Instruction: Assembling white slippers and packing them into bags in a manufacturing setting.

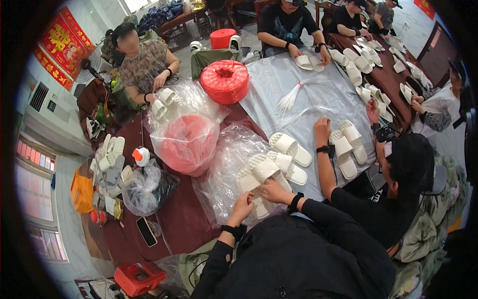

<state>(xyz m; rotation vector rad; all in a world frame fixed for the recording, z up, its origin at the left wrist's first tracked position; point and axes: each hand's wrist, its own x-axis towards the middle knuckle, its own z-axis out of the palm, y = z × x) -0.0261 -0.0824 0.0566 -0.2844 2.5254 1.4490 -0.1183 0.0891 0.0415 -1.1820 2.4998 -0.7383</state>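
A pair of cream-white, broad-strapped, open-toed slippers with textured footbeds (pixel 262 170) is set on the near part of the maroon-covered desk (pixel 186 224), at the right edge of crumpled clear plastic film (pixel 215 185). The left hand (pixel 242 208) and right hand (pixel 277 192) are held with bent fingers at the slippers' toe ends, though whether anything is pinched cannot be told. Further cream-white slippers (pixel 291 148) are placed just to the right.

slippers (pixel 264 168): matt, dimpled, perhaps foam | wrap (pixel 221 172): clear, crinkled, glossy plastic | phone (pixel 146 231): smooth, glossy
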